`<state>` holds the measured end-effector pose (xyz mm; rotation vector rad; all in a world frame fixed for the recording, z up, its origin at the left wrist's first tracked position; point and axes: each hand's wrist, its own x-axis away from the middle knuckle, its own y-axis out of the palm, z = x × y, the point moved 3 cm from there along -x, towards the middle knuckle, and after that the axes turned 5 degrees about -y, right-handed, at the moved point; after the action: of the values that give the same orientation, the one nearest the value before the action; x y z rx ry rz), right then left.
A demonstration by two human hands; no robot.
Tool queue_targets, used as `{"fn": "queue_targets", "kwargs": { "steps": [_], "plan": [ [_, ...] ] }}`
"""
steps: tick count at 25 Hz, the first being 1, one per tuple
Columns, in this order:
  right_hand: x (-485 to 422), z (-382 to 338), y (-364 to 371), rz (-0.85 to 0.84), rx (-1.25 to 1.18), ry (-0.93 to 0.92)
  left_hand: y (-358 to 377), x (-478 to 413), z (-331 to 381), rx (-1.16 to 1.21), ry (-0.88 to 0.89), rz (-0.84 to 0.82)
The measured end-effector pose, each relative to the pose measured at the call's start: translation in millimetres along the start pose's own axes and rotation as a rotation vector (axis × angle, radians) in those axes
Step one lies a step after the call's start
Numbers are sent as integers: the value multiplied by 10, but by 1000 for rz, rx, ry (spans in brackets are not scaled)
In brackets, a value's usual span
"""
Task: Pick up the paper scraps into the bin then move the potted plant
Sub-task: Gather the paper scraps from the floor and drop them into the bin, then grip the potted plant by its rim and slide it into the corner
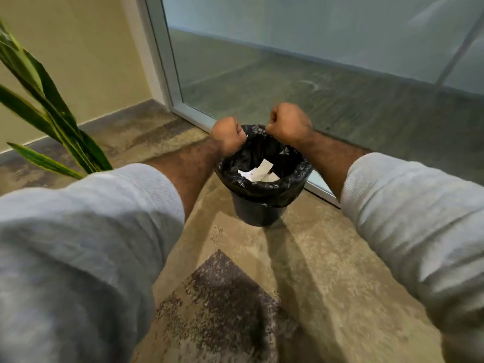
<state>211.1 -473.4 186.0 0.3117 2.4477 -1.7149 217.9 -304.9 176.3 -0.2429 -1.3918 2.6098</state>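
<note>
Bin (pixel 258 210) stands upright on the carpet (pixel 327 258), mouth up, just beside the glass partition frame (pixel 167 82), with open floor on our near side. Our left hand (pixel 227 136) and right hand (pixel 288 124) are both clenched on the far rim of its black liner (pixel 262 191), and the paper scraps (pixel 259 171) lie inside, too blurred to count. Potted plant (pixel 55 119) is left of the bin by the wall (pixel 78 48), leaves slanting up-left and cut off by the picture edge, pot hidden behind our left sleeve (pixel 91 218).

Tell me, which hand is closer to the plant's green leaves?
Left. The left hand grips the bin liner at its far rim, with the plant leaves off to its left; the right hand grips the same liner farther right, away from the leaves.
</note>
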Motion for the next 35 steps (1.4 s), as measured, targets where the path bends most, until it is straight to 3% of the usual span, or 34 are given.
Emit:
{"fn": "queue_targets", "kwargs": {
  "steps": [4, 9, 16, 21, 25, 28, 31, 35],
  "plan": [
    [80, 110, 335, -86, 31, 15, 106, -23, 39, 56, -30, 14],
    [43, 207, 317, -51, -1, 35, 174, -34, 89, 221, -78, -24],
    [31, 218, 204, 21, -71, 72, 57, -140, 28, 104, -20, 69],
    [22, 103, 362, -163, 7, 11, 42, -120, -103, -65, 49, 63],
    [87, -308, 482, -225, 140, -115, -17, 94, -559, -170, 68, 88],
    [147, -734, 593, -249, 259, -321, -65, 486, -1168, -155, 7, 68],
    [241, -1244, 823, -258, 290, -510, -114, 960, -1967, -249, -96, 15],
    [502, -1745, 1362, -341, 265, -701, -233, 1477, -2854, -317, -320, 93]
  ]
}}
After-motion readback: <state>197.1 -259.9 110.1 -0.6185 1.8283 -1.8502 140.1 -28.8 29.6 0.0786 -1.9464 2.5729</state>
